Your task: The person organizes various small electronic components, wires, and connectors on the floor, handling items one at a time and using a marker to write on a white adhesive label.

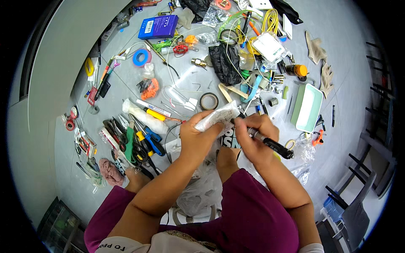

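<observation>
My left hand [198,133] is closed around a white, crinkled, plastic-wrapped packet [217,116], tilted up to the right. A black marker pen [270,143] is gripped in my right hand [255,135], its rear end pointing down to the right. The pen's front end is beside the right edge of the packet; whether it touches is hard to tell. Just beyond the packet lies a roll of black tape [209,101]. Left of my left hand are a white wrapped bundle [145,118] and a yellow-handled tool [155,114].
Pliers and screwdrivers [154,145] are heaped at the left. A blue box [158,26], black plastic bag [223,63] and yellow cable coil [270,21] lie farther off. At the right are a green tray [307,107] and work gloves [315,47]. Clear plastic [198,192] lies between my legs.
</observation>
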Available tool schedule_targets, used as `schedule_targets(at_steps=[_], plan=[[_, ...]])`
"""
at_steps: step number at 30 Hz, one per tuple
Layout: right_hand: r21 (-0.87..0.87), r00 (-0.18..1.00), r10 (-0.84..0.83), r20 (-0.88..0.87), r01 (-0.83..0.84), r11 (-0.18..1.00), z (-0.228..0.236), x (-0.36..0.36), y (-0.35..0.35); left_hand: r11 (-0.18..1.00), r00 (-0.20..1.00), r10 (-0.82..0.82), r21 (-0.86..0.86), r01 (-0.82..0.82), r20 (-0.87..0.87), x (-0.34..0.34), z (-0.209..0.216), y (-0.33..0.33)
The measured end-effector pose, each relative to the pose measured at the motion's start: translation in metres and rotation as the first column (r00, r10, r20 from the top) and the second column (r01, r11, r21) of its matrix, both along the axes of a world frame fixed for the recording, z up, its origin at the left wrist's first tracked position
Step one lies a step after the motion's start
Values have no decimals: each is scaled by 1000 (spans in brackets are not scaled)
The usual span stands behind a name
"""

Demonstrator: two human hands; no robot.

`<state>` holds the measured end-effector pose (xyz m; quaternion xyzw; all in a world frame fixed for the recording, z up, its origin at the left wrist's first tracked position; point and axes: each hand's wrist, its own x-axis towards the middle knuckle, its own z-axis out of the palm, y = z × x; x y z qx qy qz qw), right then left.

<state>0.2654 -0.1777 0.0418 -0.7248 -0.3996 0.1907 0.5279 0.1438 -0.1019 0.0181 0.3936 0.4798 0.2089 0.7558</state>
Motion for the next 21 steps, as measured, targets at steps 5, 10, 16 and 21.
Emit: schedule_targets(at_steps=[5,10,16,21], plan=[[-114,1000,20,-1,-20,993,-2,-6,3,947,987,-108,291,139,-121,-5,-11,-4],[0,999,3,45,-3,1000,0,-3,1,996,999,-51,72,52,-17,-2,-7,-3],[-96,994,-96,43,99,990,-12,4,4,993,998,33,-115,-28,48,-1,-7,-3],[-239,705,-290,-648,173,955,-9,9,10,979,982,-18,-201,-20,-186,-2,-42,15]])
